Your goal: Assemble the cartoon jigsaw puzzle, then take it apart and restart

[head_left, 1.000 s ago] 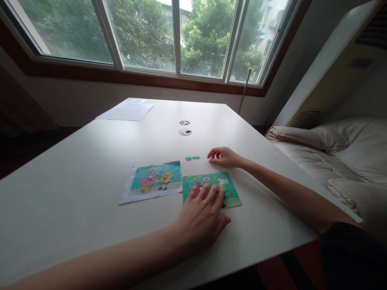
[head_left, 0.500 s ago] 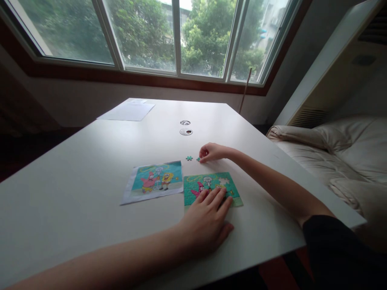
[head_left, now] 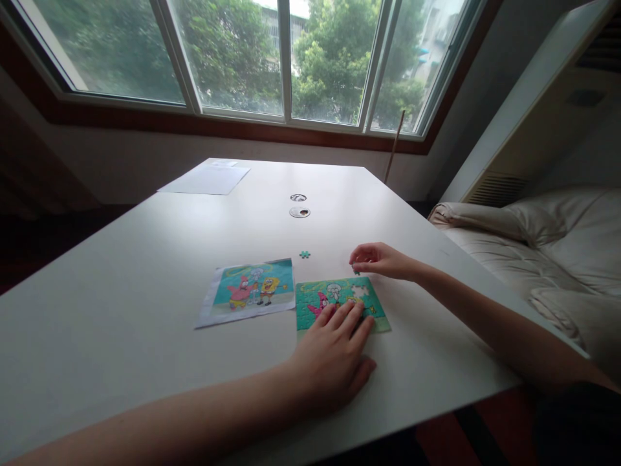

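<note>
Left hand (head_left: 330,362) is laid flat, fingers spread, on the puzzle (head_left: 334,292), lower center of frame | small piece (head_left: 357,272) is pinched by the right hand (head_left: 381,260), right of center | loose piece (head_left: 305,255) is seen mid-frame | printed picture (head_left: 255,291) is placed left of the puzzle

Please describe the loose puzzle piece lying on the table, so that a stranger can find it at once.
On the white table, find the puzzle partly under the left hand. Just beyond the puzzle's far left corner lies a small teal piece. Unlike the other loose piece, pinched in the right hand, it lies alone.
</note>
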### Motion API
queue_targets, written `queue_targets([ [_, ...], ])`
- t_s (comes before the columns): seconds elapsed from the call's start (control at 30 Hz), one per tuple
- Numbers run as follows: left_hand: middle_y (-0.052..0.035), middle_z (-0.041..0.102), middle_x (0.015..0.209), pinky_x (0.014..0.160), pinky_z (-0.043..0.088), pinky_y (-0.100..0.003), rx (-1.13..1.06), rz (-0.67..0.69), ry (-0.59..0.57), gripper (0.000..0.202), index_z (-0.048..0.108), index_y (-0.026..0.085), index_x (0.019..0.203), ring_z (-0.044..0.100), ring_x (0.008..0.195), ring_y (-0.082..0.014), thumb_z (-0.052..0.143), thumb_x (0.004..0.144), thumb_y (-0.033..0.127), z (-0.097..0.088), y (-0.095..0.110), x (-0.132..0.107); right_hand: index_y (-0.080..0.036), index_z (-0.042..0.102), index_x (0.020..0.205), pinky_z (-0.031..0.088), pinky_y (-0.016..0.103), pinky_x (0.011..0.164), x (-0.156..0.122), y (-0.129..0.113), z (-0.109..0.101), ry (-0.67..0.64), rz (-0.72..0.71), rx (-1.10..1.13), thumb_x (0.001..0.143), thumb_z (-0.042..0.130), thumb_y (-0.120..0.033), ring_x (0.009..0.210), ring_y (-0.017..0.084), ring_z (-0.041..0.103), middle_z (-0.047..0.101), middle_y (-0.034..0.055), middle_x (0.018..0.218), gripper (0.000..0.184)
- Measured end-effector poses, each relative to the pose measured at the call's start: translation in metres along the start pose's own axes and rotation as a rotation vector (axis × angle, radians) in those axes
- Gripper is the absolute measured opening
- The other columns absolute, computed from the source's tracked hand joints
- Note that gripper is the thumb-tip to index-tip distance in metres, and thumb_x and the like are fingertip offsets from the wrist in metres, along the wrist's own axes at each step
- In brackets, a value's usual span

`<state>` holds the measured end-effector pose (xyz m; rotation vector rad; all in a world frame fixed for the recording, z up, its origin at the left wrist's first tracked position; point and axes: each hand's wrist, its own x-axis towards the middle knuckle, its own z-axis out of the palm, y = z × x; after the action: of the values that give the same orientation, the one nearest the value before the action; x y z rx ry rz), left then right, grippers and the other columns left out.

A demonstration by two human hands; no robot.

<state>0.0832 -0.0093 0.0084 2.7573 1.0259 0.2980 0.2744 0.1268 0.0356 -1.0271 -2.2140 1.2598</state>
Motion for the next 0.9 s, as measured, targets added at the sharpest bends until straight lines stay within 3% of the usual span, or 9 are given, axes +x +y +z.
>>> queue_targets([
  [0.2,-0.0108,0.027,0.142,0.103,0.019,-0.048,0.006,0.000,-0.008,0.053,0.029,0.017,0.134,0.021,0.129,-0.0290,0.028,0.090,0.045,0.000,-0.001,0.000,-0.012,0.064,0.079,0.045,0.026,0.065,-0.018,0.006,0.006,0.117,0.057,0.056,0.067,0.067,-0.038,0.069,0.014,0.059,0.066,0.0058,0.076,0.029],
  [0.37,-0.0102,0.025,0.142,0.103,0.019,-0.047,0.015,0.002,-0.007,0.053,0.029,0.018,0.134,0.021,0.130,-0.0285,0.027,0.090,0.046,0.001,-0.002,-0.001,-0.012,0.065,0.078,0.044,0.024,0.060,-0.021,0.007,0.013,0.071,0.069,0.094,0.065,0.069,-0.038,0.065,0.013,0.059,0.066,0.0042,0.072,0.029],
  [0.7,-0.0102,0.028,0.141,0.103,0.020,-0.047,0.021,-0.001,-0.008,0.053,0.029,0.018,0.134,0.024,0.128,-0.0291,0.026,0.090,0.046,0.001,-0.002,0.000,-0.013,0.065,0.079,0.042,0.023,0.058,-0.023,0.006,0.019,0.049,0.038,-0.074,0.067,0.065,-0.041,0.063,0.012,0.056,0.066,0.0037,0.071,0.030],
  [0.9,-0.0100,0.028,0.141,0.103,0.019,-0.046,0.046,0.009,-0.006,0.052,0.029,0.018,0.134,0.023,0.128,-0.0284,0.027,0.090,0.046,0.000,-0.001,-0.001,-0.016,0.065,0.081,0.038,0.021,0.054,-0.021,0.011,0.024,0.122,-0.010,-0.270,0.067,0.065,-0.037,0.058,0.009,0.046,0.058,0.0006,0.069,0.025],
])
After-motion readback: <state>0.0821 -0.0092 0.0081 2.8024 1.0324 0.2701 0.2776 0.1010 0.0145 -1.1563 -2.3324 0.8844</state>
